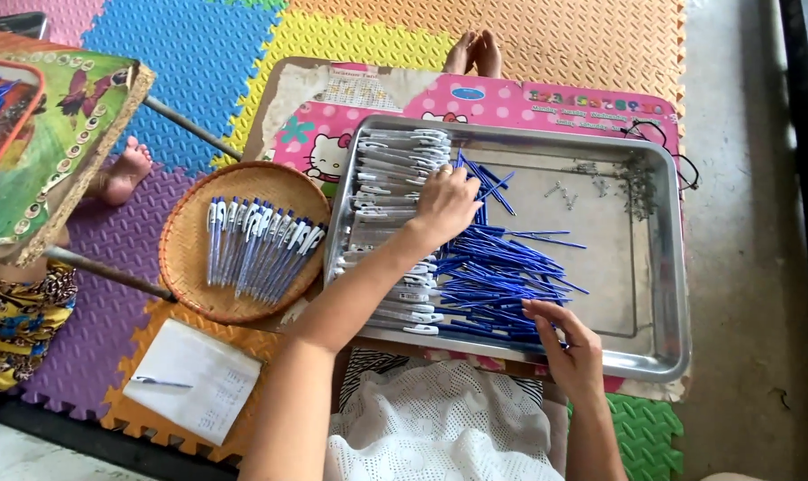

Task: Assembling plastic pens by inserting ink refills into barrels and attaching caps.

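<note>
Blue refills point(497, 272) — right hand point(569, 347) pinches some; left hand point(444, 205) hides its grasp over pen barrels point(391, 169).

The left hand point(446, 203) is resting palm-down on the clear pen barrels point(395, 169) lining the left side of a steel tray point(662, 294). The right hand point(569, 352) is pinching into the heap of blue refills point(497, 276). Beside the tray, assembled pens point(260, 245) are lying in a woven basket point(190, 267).
</note>
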